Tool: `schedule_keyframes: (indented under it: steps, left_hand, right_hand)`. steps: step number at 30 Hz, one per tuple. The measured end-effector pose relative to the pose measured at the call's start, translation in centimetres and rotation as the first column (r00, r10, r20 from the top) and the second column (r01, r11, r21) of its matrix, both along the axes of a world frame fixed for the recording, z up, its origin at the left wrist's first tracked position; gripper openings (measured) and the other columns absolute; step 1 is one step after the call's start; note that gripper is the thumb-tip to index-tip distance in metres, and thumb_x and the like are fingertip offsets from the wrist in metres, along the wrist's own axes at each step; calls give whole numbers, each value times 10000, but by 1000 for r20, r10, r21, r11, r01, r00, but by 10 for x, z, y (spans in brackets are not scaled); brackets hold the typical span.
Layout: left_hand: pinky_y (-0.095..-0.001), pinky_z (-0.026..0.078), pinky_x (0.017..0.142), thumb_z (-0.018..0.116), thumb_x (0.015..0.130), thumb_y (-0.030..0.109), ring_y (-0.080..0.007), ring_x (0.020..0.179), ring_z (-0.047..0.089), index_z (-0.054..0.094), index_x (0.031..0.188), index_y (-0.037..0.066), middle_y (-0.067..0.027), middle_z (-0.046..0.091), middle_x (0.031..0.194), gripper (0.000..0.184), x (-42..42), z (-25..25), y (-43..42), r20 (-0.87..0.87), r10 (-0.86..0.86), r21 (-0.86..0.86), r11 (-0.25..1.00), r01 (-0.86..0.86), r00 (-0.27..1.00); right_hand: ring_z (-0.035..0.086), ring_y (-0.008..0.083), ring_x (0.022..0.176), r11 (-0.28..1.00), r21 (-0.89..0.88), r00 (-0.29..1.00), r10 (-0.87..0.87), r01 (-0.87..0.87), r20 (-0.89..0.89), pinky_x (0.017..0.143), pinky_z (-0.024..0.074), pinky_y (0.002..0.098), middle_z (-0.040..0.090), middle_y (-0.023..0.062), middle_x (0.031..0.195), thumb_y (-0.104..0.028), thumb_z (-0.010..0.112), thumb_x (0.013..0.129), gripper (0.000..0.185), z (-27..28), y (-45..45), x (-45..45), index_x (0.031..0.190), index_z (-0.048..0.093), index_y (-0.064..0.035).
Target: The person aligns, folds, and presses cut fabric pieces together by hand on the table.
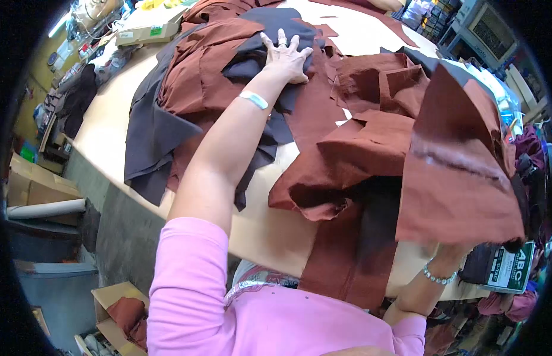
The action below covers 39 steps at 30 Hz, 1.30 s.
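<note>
My left hand (286,57) lies with its fingers spread on a dark grey cloth piece (252,64) at the top middle, among rust-brown cloth (195,83). On the right, a large rust-brown cloth piece (457,172) stands raised and covers my right hand, so its fingers are hidden. Only the right wrist with a beaded bracelet (439,274) shows below the cloth's lower edge. Between the two arms more rust-brown cloth (359,145) lies crumpled, with a dark piece (380,219) under its folds.
The pale table (258,228) has its near edge in front of my body. A green and white box (510,268) is at the right. Cardboard boxes (38,184) stand at the left, and an open one (112,296) with brown cloth is on the floor.
</note>
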<state>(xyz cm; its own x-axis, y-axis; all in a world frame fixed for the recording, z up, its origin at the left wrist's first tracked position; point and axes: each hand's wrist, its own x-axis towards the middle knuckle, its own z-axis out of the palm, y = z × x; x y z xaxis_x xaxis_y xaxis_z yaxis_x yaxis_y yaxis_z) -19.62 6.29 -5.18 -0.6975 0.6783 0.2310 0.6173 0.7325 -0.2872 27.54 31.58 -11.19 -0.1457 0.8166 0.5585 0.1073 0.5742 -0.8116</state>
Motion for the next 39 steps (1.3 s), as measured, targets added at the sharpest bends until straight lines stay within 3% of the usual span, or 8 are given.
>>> schedule_keyframes:
  steps: [7,14,25,31,33,34,36,39]
  left_hand:
    - [-726,214,953,629,759,349,-339,1232,436,492,1258,230,-134,473,1296,530,-43,-32,18,96,135,99,985,-144,986]
    - [-514,466,852,539,827,190,-282,993,619,707,924,112,-114,664,1020,209,-37,-43,3,51,202,252,945,-208,978]
    - [-451,484,759,648,722,160,-327,877,613,572,1064,108,-152,600,891,353,-30,-49,-148,-112,-148,170,972,165,983]
    - [-529,340,959,693,736,245,-291,1154,500,438,1327,212,-150,528,1193,644,2,-35,-169,-264,-20,138,989,59,964]
    - [-509,301,1022,671,770,320,-313,1250,415,376,1380,179,-180,455,1315,692,49,-19,-149,39,-354,354,880,318,935]
    - [-490,293,1036,660,772,378,-322,1262,395,360,1384,142,-186,424,1346,721,89,-6,-137,437,-532,569,788,235,726]
    - [-460,309,1036,648,771,452,-330,1272,379,331,1388,79,-192,392,1373,787,154,-8,-128,579,-640,611,751,251,505]
    - [-381,320,1053,733,694,346,-345,1246,403,303,1388,7,-191,389,1382,885,208,-35,-115,395,-531,290,846,447,750]
  right_hand:
    - [572,231,1024,994,-40,985,-98,105,142,882,478,342,583,150,1158,-111,646,794,352,-32,7,30,1099,579,53]
    - [567,216,1023,992,-21,970,-120,127,213,868,478,343,581,146,1154,-131,635,810,362,-40,19,26,1115,565,51]
    - [560,193,1021,990,80,954,-131,113,271,846,477,344,578,139,1148,-162,618,835,377,-35,35,2,1140,542,47]
    - [556,181,1020,973,213,951,-144,86,274,834,477,344,577,136,1145,-179,608,849,387,-23,36,-16,1154,530,46]
    - [554,177,1020,959,273,958,-143,73,247,830,477,344,576,135,1143,-185,605,854,390,-15,30,-26,1158,526,45]
    - [554,175,1020,949,309,964,-138,63,228,828,477,344,576,134,1143,-188,603,856,391,-9,24,-33,1161,524,45]
    - [552,171,1019,926,376,980,-98,27,172,824,477,344,575,133,1142,-194,600,861,395,6,6,-48,1165,519,44]
    - [545,167,1021,931,346,987,145,-115,-63,816,474,343,574,132,1139,-211,604,864,417,43,-36,-74,1174,503,49]
